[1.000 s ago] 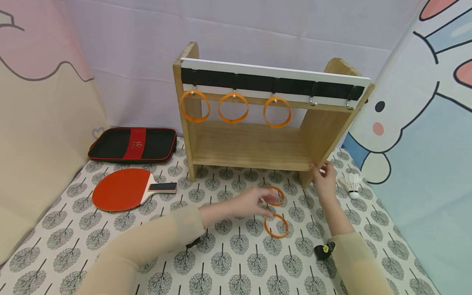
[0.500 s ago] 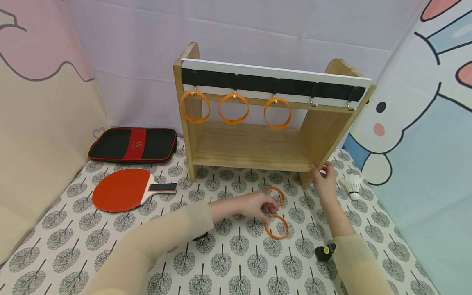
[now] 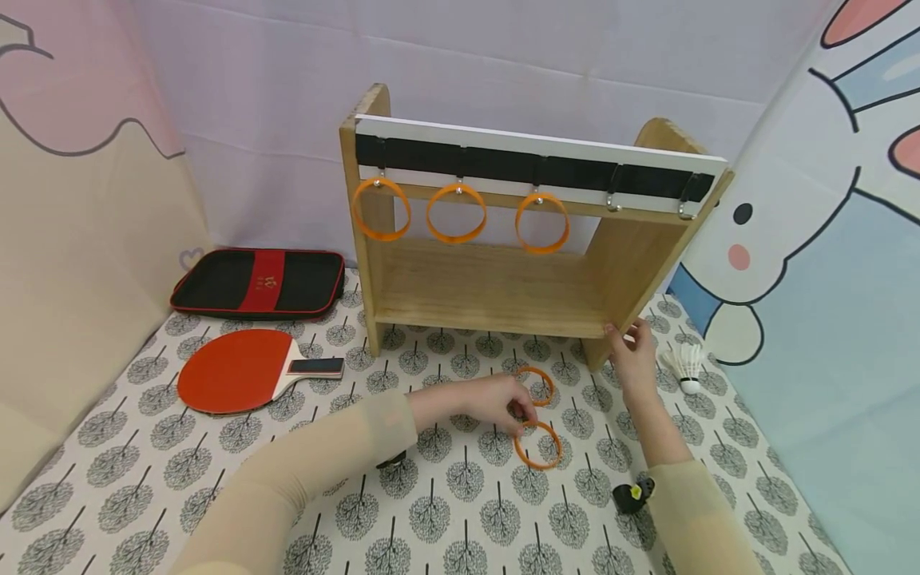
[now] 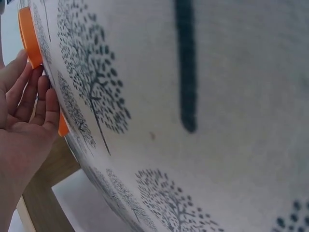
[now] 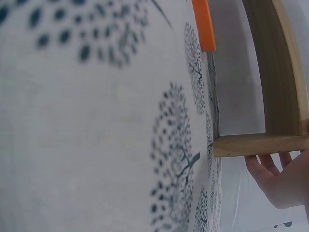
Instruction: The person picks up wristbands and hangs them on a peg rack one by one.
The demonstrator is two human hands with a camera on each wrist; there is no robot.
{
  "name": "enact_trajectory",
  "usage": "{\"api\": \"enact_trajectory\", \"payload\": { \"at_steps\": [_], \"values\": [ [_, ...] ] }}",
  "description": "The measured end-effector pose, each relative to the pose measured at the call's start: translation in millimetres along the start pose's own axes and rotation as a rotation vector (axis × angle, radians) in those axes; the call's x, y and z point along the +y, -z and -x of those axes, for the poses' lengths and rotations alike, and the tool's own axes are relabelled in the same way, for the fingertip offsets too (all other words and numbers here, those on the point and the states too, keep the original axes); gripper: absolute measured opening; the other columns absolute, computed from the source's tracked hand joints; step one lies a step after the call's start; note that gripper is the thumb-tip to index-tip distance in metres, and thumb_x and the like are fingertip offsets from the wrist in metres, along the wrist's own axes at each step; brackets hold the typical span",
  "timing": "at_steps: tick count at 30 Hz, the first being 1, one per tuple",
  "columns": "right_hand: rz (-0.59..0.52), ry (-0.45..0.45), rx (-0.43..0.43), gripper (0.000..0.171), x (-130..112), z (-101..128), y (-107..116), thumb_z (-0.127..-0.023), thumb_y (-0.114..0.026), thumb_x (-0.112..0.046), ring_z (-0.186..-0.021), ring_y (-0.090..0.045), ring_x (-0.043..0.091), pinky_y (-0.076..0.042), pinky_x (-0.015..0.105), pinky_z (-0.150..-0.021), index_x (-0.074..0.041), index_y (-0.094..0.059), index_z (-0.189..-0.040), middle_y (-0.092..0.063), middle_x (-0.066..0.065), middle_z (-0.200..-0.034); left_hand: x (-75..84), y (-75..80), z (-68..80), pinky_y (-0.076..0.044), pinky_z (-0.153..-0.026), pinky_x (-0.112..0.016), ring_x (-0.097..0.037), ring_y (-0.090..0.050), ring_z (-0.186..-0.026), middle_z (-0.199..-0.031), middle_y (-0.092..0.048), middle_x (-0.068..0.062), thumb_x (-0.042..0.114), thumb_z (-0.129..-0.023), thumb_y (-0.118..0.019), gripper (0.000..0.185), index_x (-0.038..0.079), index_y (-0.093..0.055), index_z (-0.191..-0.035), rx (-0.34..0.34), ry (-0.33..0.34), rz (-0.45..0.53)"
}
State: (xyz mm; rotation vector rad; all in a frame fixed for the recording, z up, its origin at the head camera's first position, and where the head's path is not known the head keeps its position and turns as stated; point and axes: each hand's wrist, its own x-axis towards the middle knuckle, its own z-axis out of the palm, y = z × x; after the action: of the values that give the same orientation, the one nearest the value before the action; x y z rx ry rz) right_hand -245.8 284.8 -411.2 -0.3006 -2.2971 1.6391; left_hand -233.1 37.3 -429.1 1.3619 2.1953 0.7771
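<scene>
From the head camera, three orange rings [image 3: 456, 213] already hang from hooks on the wooden rack [image 3: 496, 287], two hooks toward its right end are bare, and two more rings lie on the cloth, so I judge the hanging a little over half done. The left hand [image 3: 496, 399] rests on the tree-printed tablecloth [image 3: 431, 511] with its fingers bent down onto the near ring [image 3: 538, 445] just beyond its fingertips; whether they actually pinch it cannot be told. The far ring [image 3: 537, 385] lies just past that hand, toward the rack. The right hand [image 3: 632, 355] touches the rack's lower front corner with relaxed fingers. The rings look like thin, smooth plastic bands, the rack plain unfinished wood with a black strip and small metal hooks. In the left wrist view, the fingers [image 4: 29, 96] lie nearly straight against the orange band's edge [image 4: 29, 38], flat on the matte woven cloth. In the right wrist view, the fingertips [image 5: 270, 164] sit just under the rack's board, spread and holding nothing, with an orange band well above them.
</scene>
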Motion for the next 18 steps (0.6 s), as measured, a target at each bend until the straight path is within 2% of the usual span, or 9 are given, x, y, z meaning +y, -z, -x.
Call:
{"api": "enact_trajectory", "payload": {
  "at_steps": [5,12,18],
  "values": [
    [0.016,0.007,0.0,0.053,3,-1,0,-0.088,-0.048,-0.044,-0.107,-0.048,0.019,-0.047,0.038,-0.083,-0.019,-0.032,-0.132,-0.04,0.01,-0.127,5.2,-0.9,-0.2,-0.047,-0.065,-0.009,0.003,-0.056,-0.073,-0.083,-0.063,0.008,0.015,-0.076,-0.069,0.018,0.011,-0.067,-0.094,0.039,0.029,0.034],
    [0.0,-0.009,0.005,0.053,1,-2,0,-0.088,-0.049,-0.042,-0.108,-0.047,0.019,-0.046,0.042,-0.085,-0.018,-0.031,-0.133,-0.041,0.01,-0.127,6.7,-1.3,-1.8,-0.047,-0.06,-0.01,0.004,-0.056,-0.066,-0.075,-0.063,0.012,0.017,-0.075,-0.07,0.011,0.014,-0.069,-0.086,0.131,0.077,0.031],
    [0.008,0.012,-0.007,0.052,11,-8,2,-0.087,-0.05,-0.044,-0.106,-0.048,0.018,-0.048,0.034,-0.079,-0.021,-0.034,-0.131,-0.041,0.01,-0.126,7.8,-1.0,0.5,-0.048,-0.059,-0.012,0.003,-0.057,-0.065,-0.076,-0.064,0.01,0.01,-0.075,-0.07,0.012,0.013,-0.067,-0.086,0.158,0.063,0.078]
  ]
}}
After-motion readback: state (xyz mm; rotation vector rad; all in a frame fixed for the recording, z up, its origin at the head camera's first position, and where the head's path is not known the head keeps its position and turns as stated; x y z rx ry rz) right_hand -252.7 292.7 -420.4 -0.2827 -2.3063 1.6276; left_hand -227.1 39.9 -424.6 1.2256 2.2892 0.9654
